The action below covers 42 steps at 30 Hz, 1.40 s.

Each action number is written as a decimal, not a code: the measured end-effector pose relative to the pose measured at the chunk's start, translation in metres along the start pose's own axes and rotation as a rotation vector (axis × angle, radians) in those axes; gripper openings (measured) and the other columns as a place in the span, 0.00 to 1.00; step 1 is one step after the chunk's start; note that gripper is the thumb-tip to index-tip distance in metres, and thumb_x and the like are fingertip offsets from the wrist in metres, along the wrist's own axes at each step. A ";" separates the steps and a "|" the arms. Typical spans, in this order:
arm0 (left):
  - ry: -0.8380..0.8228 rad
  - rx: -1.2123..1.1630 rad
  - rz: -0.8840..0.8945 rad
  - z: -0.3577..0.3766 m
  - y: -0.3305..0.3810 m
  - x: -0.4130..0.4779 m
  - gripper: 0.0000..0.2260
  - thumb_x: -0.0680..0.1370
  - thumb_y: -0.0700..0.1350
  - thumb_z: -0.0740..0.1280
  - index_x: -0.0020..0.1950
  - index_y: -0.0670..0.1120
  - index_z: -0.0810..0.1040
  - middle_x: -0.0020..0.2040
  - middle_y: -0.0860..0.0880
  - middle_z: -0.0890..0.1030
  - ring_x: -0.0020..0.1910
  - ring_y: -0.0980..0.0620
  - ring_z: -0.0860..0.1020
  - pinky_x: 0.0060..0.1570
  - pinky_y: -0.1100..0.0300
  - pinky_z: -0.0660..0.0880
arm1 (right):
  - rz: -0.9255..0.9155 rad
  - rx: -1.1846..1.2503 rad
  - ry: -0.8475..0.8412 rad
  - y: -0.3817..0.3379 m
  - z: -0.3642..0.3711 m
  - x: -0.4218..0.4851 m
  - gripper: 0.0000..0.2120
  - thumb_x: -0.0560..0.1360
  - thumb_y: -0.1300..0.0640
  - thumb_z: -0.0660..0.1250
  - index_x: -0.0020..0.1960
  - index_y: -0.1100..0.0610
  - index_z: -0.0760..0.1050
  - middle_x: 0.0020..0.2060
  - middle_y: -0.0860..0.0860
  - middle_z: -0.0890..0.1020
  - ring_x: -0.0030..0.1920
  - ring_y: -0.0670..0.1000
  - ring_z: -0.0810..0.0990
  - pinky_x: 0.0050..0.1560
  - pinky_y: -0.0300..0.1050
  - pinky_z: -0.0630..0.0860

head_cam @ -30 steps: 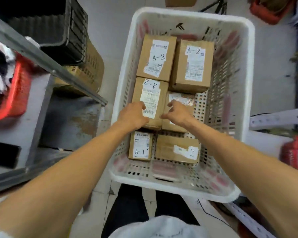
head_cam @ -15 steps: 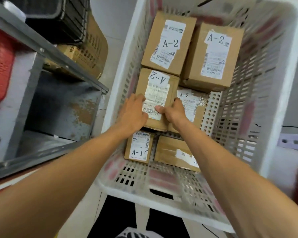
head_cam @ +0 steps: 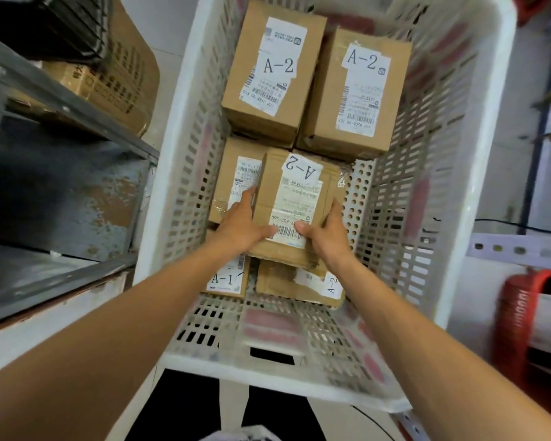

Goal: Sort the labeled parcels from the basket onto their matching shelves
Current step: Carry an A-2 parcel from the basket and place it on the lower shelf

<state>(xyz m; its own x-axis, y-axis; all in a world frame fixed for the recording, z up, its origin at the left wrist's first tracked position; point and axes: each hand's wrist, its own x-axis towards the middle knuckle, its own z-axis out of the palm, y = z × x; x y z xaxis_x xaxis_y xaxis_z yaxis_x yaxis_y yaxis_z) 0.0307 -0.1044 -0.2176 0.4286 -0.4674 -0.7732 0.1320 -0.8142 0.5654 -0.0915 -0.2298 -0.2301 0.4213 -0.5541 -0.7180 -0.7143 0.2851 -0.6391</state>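
A white slotted basket (head_cam: pixel 458 160) holds several cardboard parcels. Both hands grip a parcel labelled A-2 (head_cam: pixel 295 198), raised a little above the others; my left hand (head_cam: pixel 240 224) holds its left side and my right hand (head_cam: pixel 325 232) its right side, thumbs on the label. Under it lies another parcel (head_cam: pixel 233 183) with a white label. Two upright parcels marked A-2 (head_cam: pixel 274 74) and A-2 (head_cam: pixel 357 90) stand at the far end. Nearer me lie a parcel marked A-1 (head_cam: pixel 226 280) and a flat one marked A-2 (head_cam: pixel 299 283).
A grey metal shelf rack (head_cam: pixel 61 103) stands to the left, its worn lower shelf (head_cam: pixel 64 198) bare, with a brown carton (head_cam: pixel 121 74) on the floor behind. A white perforated shelf rail (head_cam: pixel 519 249) and a red stool (head_cam: pixel 522 316) are at right.
Both hands closed on the A-2 parcel and lifted it off the stack, shifting it rightward; a parcel beneath it on the left came into sight. The camera moved closer to the basket.
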 end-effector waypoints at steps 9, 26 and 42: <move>-0.051 -0.289 -0.012 0.008 -0.003 0.025 0.53 0.68 0.35 0.76 0.77 0.60 0.43 0.72 0.51 0.69 0.68 0.49 0.71 0.68 0.47 0.68 | -0.032 0.092 -0.027 0.005 0.001 0.011 0.52 0.67 0.72 0.72 0.78 0.51 0.43 0.72 0.55 0.68 0.71 0.54 0.68 0.70 0.58 0.67; -0.042 -0.324 0.006 0.015 -0.011 0.002 0.48 0.68 0.36 0.76 0.76 0.60 0.50 0.68 0.50 0.74 0.65 0.48 0.73 0.65 0.45 0.70 | -0.085 0.087 -0.078 0.016 -0.004 -0.018 0.59 0.59 0.67 0.80 0.78 0.52 0.46 0.66 0.51 0.74 0.67 0.49 0.72 0.70 0.57 0.67; 0.032 -0.205 0.432 -0.078 0.129 -0.133 0.51 0.67 0.35 0.76 0.76 0.61 0.46 0.62 0.54 0.73 0.60 0.54 0.72 0.49 0.64 0.72 | -0.480 0.112 0.105 -0.148 -0.054 -0.156 0.53 0.60 0.68 0.80 0.75 0.50 0.54 0.63 0.46 0.76 0.63 0.44 0.75 0.64 0.48 0.73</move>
<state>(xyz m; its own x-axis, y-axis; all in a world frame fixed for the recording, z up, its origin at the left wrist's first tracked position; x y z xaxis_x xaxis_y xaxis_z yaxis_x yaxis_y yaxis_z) 0.0605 -0.1200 -0.0194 0.5095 -0.7349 -0.4476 0.1077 -0.4616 0.8805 -0.0819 -0.2278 -0.0085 0.6249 -0.7173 -0.3082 -0.3871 0.0580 -0.9202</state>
